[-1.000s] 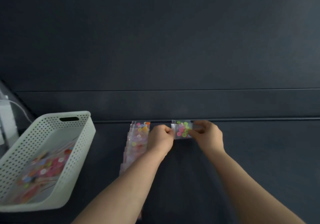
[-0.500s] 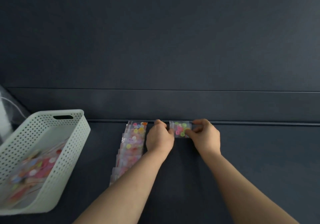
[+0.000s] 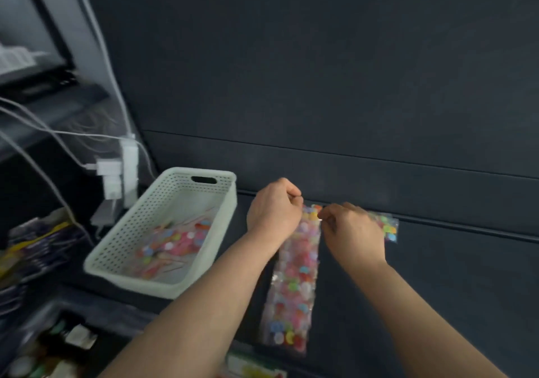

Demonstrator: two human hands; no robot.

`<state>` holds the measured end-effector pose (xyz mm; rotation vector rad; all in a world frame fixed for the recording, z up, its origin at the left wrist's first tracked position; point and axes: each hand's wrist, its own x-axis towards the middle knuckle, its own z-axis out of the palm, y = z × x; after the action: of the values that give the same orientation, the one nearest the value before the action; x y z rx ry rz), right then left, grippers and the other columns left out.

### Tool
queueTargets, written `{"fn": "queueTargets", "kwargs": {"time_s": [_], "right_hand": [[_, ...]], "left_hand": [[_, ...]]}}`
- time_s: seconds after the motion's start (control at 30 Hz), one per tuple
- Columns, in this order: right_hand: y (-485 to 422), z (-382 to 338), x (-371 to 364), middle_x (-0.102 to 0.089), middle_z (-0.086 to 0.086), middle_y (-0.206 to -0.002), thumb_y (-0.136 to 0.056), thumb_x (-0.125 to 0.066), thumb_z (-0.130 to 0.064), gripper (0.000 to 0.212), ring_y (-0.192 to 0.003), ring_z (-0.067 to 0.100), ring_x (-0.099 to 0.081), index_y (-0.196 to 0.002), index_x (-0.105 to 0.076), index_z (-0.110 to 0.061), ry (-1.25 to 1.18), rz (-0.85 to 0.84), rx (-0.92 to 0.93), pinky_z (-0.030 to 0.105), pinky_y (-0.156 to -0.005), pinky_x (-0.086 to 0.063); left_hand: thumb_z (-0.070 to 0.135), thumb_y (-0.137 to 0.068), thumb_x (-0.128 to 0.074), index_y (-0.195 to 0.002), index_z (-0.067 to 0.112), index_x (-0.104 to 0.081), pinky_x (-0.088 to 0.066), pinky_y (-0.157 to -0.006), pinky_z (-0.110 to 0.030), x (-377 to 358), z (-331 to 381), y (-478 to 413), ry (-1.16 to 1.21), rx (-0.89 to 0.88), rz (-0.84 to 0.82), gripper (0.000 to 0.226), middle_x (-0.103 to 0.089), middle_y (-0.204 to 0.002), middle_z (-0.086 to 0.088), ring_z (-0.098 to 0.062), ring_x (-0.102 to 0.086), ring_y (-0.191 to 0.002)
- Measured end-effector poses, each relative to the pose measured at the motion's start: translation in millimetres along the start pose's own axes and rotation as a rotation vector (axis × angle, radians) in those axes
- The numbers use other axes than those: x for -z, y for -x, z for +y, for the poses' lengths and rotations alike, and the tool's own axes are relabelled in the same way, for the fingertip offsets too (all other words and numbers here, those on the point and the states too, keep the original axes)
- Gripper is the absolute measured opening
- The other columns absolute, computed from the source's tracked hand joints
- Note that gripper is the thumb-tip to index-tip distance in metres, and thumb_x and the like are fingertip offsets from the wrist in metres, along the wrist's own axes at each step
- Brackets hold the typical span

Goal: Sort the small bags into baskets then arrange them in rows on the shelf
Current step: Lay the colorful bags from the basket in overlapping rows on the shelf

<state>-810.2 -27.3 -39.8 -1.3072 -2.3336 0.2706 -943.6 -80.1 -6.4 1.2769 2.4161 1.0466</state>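
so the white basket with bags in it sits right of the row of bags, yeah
No: the white basket with bags in it sits left of the row of bags, not right; the head view shows this.

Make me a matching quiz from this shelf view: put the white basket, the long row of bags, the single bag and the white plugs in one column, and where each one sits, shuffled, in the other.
Things
1. white basket
2. long row of bags
3. single bag
4. white plugs

Places
A. at the back edge of the shelf, right of the right hand
B. far left, beyond the basket
C. left of the left hand, with loose bags inside
D. running from the hands toward the camera

Pairs: 1-C, 2-D, 3-A, 4-B
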Motion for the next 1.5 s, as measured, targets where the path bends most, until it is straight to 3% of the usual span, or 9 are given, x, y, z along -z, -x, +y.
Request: {"fn": "queueTargets", "kwargs": {"time_s": [0.23,0.43,0.53,0.8,0.97,1.17,1.37,1.43,1.5], "right_hand": [[5.2,-83.2,-31.5,-0.067,-0.006,-0.104,-0.089,-0.053,-0.023,0.020,-0.100,0.021,-0.061,-0.100,-0.069,-0.030,-0.008,-0.067,0.156,0.032,-0.082,-0.048],[7.6,-134.4,-54.3,-0.065,-0.010,-0.103,-0.091,-0.051,-0.036,0.019,-0.100,0.016,-0.059,-0.102,-0.065,-0.030,-0.036,-0.113,0.220,0.030,-0.080,-0.045],[9.7,-150.4,-58.7,-0.066,-0.011,-0.104,-0.090,-0.054,-0.050,0.030,-0.100,0.014,-0.060,-0.109,-0.065,-0.030,-0.079,-0.106,0.214,0.031,-0.083,-0.046],[11.0,-162.2,-53.4,-0.066,-0.011,-0.104,-0.083,-0.055,-0.060,0.039,-0.095,0.011,-0.062,-0.107,-0.069,-0.033,-0.057,-0.121,0.131,0.032,-0.080,-0.050],[11.7,-166.4,-49.2,-0.065,-0.014,-0.107,-0.084,-0.055,-0.060,0.037,-0.096,0.009,-0.061,-0.109,-0.067,-0.036,-0.045,-0.165,0.063,0.031,-0.080,-0.050],[11.4,-169.6,-47.2,-0.067,-0.015,-0.108,-0.086,-0.058,-0.052,0.032,-0.098,0.008,-0.062,-0.110,-0.067,-0.033,-0.069,-0.202,0.035,0.028,-0.080,-0.051],[2.5,-158.1,-40.8,-0.062,-0.008,-0.118,-0.090,-0.056,-0.044,0.043,-0.103,0.006,-0.056,-0.126,-0.057,-0.020,-0.584,-0.212,-0.221,0.023,-0.088,-0.044],[1.9,-150.3,-35.5,-0.063,-0.007,-0.118,-0.094,-0.051,-0.043,0.033,-0.108,0.008,-0.056,-0.118,-0.058,-0.022,-0.868,-0.229,-0.336,0.029,-0.094,-0.045],[2.1,-138.8,-29.6,-0.069,-0.010,-0.102,-0.096,-0.048,-0.040,0.020,-0.102,0.007,-0.062,-0.100,-0.062,-0.026,-1.032,-0.190,-0.395,0.029,-0.086,-0.047]], "left_hand": [[0.021,-0.089,-0.061,-0.091,0.022,-0.070,-0.054,-0.084,-0.036,92.2,-92.1,1.5,-0.067,0.132,0.143,0.009,-0.072,-0.095,0.007,-0.016,-0.066,-0.091],[0.015,-0.086,-0.062,-0.069,0.024,-0.070,-0.056,-0.084,-0.037,130.8,-159.3,-10.0,-0.261,0.257,-0.029,0.021,-0.074,-0.088,0.004,-0.018,-0.068,-0.086],[0.022,-0.088,-0.067,-0.088,0.023,-0.075,-0.054,-0.088,-0.035,128.4,-169.7,-20.6,-0.304,0.234,-0.119,0.008,-0.074,-0.096,0.004,-0.015,-0.067,-0.090],[0.026,-0.098,-0.054,-0.127,0.026,-0.061,-0.044,-0.094,-0.031,97.3,-170.1,-58.4,-0.406,0.041,-0.204,0.030,-0.059,-0.129,0.002,-0.018,-0.055,-0.115],[0.034,-0.094,-0.060,-0.100,0.021,-0.070,-0.042,-0.074,-0.027,81.3,-174.1,-70.4,-0.349,0.042,-0.195,0.017,-0.066,-0.105,0.005,-0.014,-0.060,-0.092],[0.021,-0.099,-0.048,-0.085,0.019,-0.053,-0.041,-0.066,-0.035,109.1,-159.9,-70.4,-0.105,0.008,0.006,0.015,-0.063,-0.090,0.003,-0.017,-0.056,-0.080],[0.024,-0.101,-0.047,-0.089,0.018,-0.056,-0.043,-0.071,-0.032,130.8,-121.7,-46.7,0.158,-0.052,0.001,0.016,-0.061,-0.083,0.008,-0.012,-0.055,-0.078],[0.024,-0.100,-0.048,-0.089,0.018,-0.057,-0.043,-0.075,-0.034,125.5,-106.5,-37.6,0.203,-0.079,-0.040,0.015,-0.060,-0.085,0.005,-0.013,-0.054,-0.078],[0.023,-0.099,-0.050,-0.089,0.017,-0.058,-0.044,-0.077,-0.034,114.1,-90.5,-29.2,0.223,-0.101,-0.079,0.014,-0.061,-0.084,0.004,-0.014,-0.054,-0.079]]}}
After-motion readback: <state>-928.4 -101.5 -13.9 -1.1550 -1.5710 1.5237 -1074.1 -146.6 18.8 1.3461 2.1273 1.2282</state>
